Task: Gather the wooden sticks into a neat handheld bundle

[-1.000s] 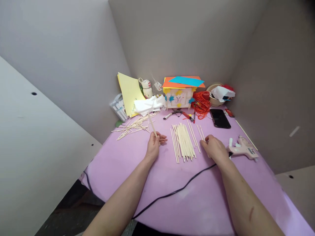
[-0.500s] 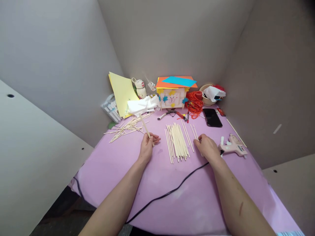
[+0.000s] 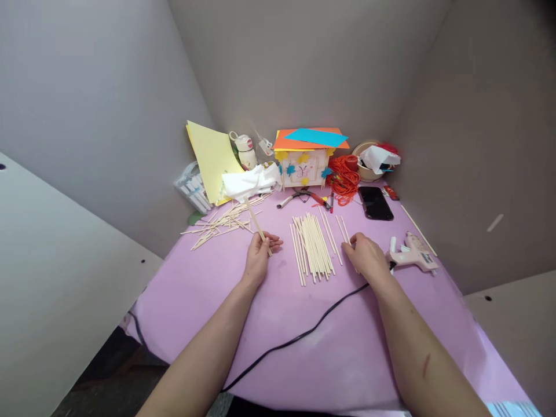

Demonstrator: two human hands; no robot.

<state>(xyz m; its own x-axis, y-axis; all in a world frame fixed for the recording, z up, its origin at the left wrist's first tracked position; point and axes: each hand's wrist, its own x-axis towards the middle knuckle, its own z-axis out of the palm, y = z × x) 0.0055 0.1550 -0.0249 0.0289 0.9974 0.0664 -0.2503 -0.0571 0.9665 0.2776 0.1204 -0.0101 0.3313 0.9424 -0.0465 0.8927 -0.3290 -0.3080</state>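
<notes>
My left hand (image 3: 259,255) grips a thin wooden stick (image 3: 253,216) that points up and away from me. A row of similar sticks (image 3: 311,248) lies side by side on the purple table cover (image 3: 278,313) between my hands. My right hand (image 3: 365,256) rests on the cover with its fingertips pinching a loose stick (image 3: 344,227) at the right of the row. A pink glue gun (image 3: 412,255) lies just right of that hand, and its black cord (image 3: 299,339) runs toward me across the cover.
A scattered pile of sticks (image 3: 221,221) lies at the left. At the back stand yellow paper (image 3: 212,159), a white cloth (image 3: 249,180), a small decorated house (image 3: 306,157), red cord (image 3: 343,178), a bowl (image 3: 369,159), pliers (image 3: 304,198) and a black phone (image 3: 376,202). Walls close in on three sides.
The view shifted slightly, so everything sits a little further left and higher. Both hands keep the same hold and place relative to the sticks.
</notes>
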